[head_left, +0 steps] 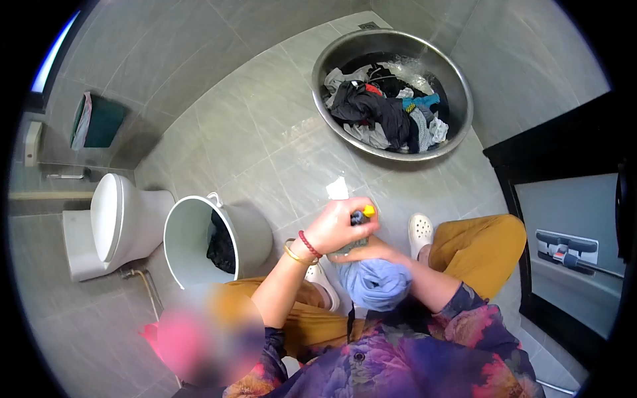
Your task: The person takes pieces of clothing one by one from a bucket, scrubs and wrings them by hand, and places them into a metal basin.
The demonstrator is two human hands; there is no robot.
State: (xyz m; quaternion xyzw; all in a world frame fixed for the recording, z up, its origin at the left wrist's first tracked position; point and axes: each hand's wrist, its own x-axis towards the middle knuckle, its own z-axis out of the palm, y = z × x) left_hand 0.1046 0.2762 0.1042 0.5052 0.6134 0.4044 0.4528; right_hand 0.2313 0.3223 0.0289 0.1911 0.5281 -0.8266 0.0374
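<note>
My left hand (342, 227), with a red beaded bracelet and a gold bangle at its wrist, is closed around a small dark item with a yellow tip (369, 210). Just below it, my right hand (375, 251) is wrapped round the upper part of a bundled light blue cloth (377, 284), which hangs over my lap. Greyish fabric shows between the two hands. Whether the dark item and the blue cloth are joined is hidden by my fingers.
A large metal basin (318, 109) with wet clothes (371, 109) and water stands at the top right. To the left are a white bucket (255, 235) holding dark cloth, a toilet (136, 215) and a green bin (106, 121). A mop head (567, 251) is at right.
</note>
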